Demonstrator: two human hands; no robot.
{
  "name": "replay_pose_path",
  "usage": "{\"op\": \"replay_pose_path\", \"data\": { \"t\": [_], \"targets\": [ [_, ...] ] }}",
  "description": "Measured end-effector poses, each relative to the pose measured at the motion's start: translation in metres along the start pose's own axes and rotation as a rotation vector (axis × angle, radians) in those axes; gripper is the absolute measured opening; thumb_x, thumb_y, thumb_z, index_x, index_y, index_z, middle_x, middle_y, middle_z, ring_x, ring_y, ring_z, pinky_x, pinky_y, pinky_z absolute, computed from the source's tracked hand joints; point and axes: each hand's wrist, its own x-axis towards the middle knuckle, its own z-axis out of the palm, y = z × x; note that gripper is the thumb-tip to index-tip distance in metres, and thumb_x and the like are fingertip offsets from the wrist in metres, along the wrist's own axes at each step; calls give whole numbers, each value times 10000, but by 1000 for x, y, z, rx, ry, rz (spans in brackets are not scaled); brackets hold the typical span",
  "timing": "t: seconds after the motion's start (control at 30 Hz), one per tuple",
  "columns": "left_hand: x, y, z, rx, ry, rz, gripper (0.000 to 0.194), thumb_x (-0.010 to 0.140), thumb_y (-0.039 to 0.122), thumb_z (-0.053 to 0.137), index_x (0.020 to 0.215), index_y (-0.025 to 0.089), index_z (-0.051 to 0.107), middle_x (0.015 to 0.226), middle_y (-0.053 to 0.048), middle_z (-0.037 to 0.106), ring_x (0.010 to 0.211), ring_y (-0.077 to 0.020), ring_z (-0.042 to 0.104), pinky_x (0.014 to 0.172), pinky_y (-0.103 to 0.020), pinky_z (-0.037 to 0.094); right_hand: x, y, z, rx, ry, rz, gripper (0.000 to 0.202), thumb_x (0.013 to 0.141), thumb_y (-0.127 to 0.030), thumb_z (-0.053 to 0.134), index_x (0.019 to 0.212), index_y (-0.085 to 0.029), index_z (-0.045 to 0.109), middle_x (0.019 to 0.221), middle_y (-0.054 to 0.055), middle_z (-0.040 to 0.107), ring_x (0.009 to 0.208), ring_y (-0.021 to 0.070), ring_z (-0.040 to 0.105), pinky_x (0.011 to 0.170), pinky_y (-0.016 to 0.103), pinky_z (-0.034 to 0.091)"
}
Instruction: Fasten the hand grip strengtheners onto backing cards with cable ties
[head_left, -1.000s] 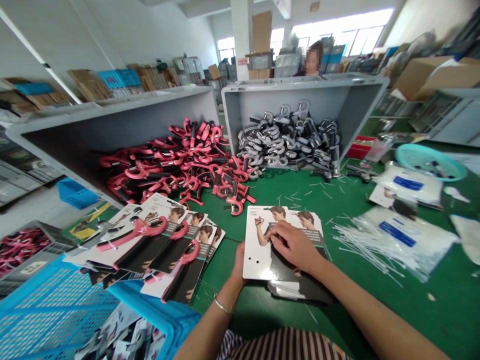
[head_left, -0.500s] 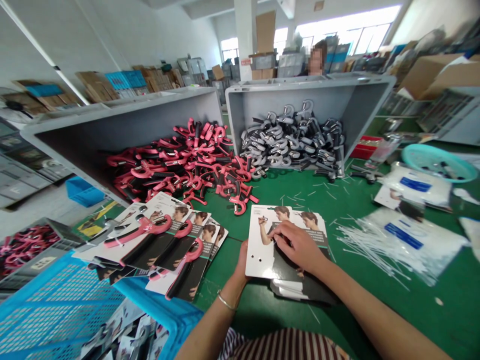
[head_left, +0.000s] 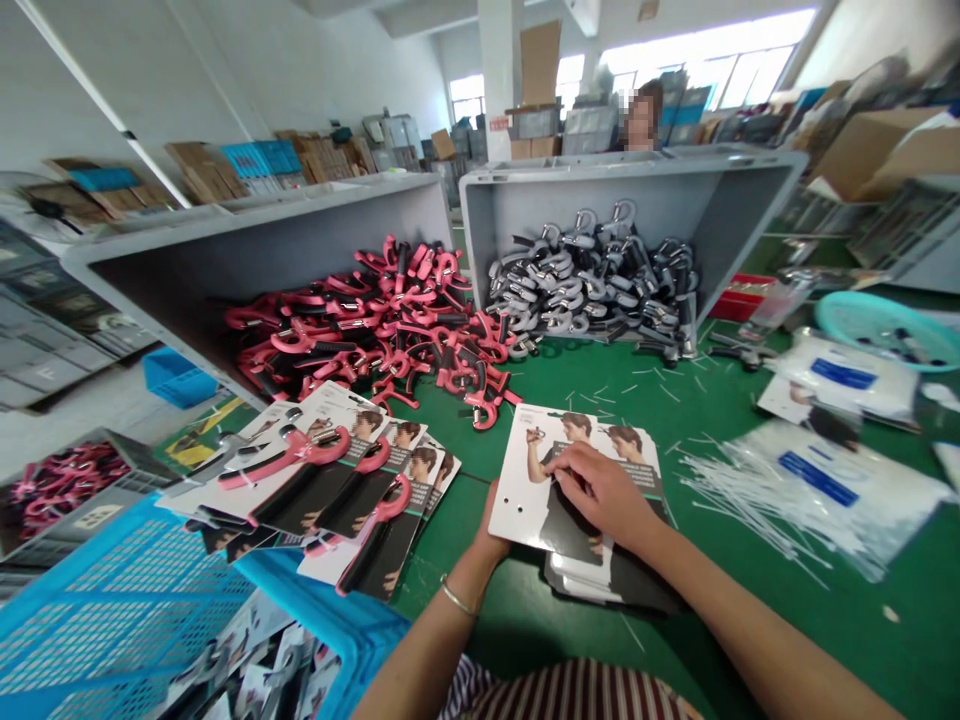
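Note:
My left hand (head_left: 493,530) grips the left edge of a printed backing card (head_left: 521,475), its fingers hidden underneath. The card shows a person with a bent arm, and two small holes sit near its lower left. My right hand (head_left: 607,495) bends over the card, fingertips drawn together against its printed face; whatever they pinch is too small to make out. Under and beside this card lies a stack of similar cards (head_left: 637,580). To the left, finished-looking cards carry pink-and-black hand grips (head_left: 300,452) on their fronts, overlapping in a pile.
Two tipped grey bins hold pink hand grips (head_left: 375,330) and grey hand grips (head_left: 592,270). White cable ties (head_left: 742,500) lie by plastic bags (head_left: 847,490) at right. A blue crate (head_left: 300,590) stands at lower left. Beyond the bins is another person (head_left: 641,115).
The held card has turned slightly clockwise, its lower left corner swinging left. My right fingertips stay on it. The whole view has shifted a little.

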Motion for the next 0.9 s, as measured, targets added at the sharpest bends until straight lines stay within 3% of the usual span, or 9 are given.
{"op": "replay_pose_path", "data": {
  "t": [0.17,0.33,0.4,0.5,0.6,0.67,0.8,0.9],
  "targets": [
    [-9,7,-2,-121,-80,26,558,687,321,776,1201,138,659,1001,-101,746,798,-237,679,690,-307,504,1,3,3,-68,-4,-8,154,943,-209,549,1072,-240,629,1104,85,586,979,222,605,887,396,496],
    [-22,19,-5,-206,-216,-90,707,802,643,598,1229,82,636,1002,-162,737,836,-265,698,714,-326,520,2,2,5,-47,-29,-1,109,976,-234,513,948,-223,617,1052,74,595,956,205,611,867,371,509],
    [-24,26,-5,-168,-229,-122,675,772,542,694,1276,103,606,995,-145,743,784,-242,701,666,-292,513,2,-1,3,32,7,-12,110,979,-248,515,940,-224,616,1022,63,611,957,198,611,872,361,510],
    [-24,34,-6,-42,-232,-182,666,654,274,801,1271,117,607,909,-111,758,662,-212,690,598,-261,499,-6,-6,-9,164,162,8,115,980,-259,519,928,-238,619,994,44,639,966,188,616,896,355,503],
    [-24,40,-10,-17,-270,-240,656,626,232,770,1253,111,620,896,-113,759,646,-233,695,594,-290,516,-42,4,-30,115,370,136,134,986,-271,496,1017,-256,626,1084,53,647,1039,206,609,944,383,478],
    [-23,45,-13,6,-284,-234,649,641,236,756,1264,127,615,904,-104,759,645,-231,694,582,-285,511,-83,27,-45,-21,447,306,197,990,-287,467,1135,-259,597,1161,73,627,1064,226,603,930,399,484],
    [-11,57,-2,172,-384,-218,585,680,250,737,1241,130,623,852,-93,749,574,-196,655,505,-240,457,-161,88,-69,-405,229,630,166,961,-312,463,987,-208,590,1024,92,626,937,243,623,846,390,503],
    [3,66,20,327,-450,-197,520,688,283,751,1172,128,640,804,-69,730,549,-160,619,485,-211,424,-183,115,-79,-497,162,745,181,949,-316,455,935,-190,584,1000,107,602,819,236,617,697,349,487]
  ]
}}
